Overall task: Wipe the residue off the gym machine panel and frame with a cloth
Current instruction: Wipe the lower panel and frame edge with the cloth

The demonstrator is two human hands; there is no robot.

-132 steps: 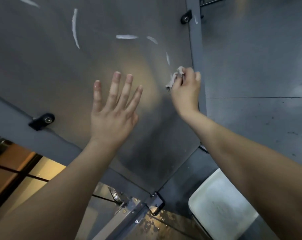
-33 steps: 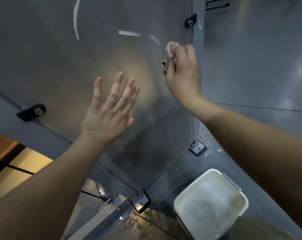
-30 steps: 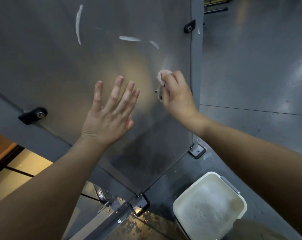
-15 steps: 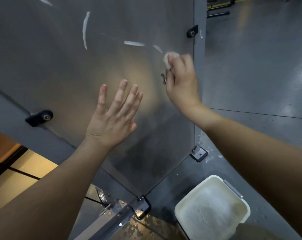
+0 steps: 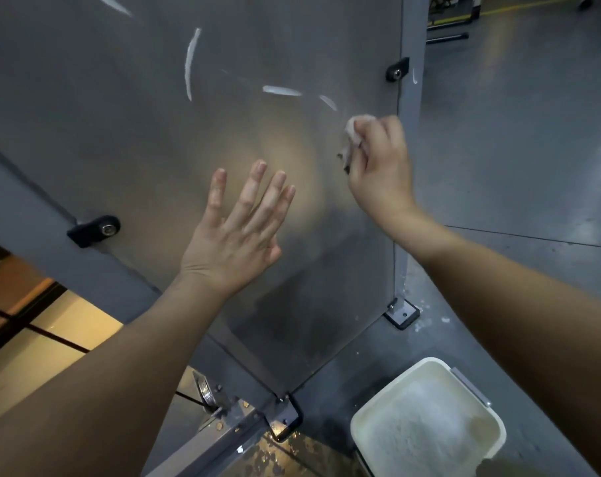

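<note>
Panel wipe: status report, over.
Right hand grips cloth on panel. Left hand open, by panel. Streaks unwiped above cloth; nothing in the way.

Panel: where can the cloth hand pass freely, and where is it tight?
Free: the bare panel between the left hand and the right hand, below the horizontal streak; also the wide stretch left of the vertical streak, above the lower bracket. Tight: the cloth sits beside the frame post, under the upper bracket.
</note>
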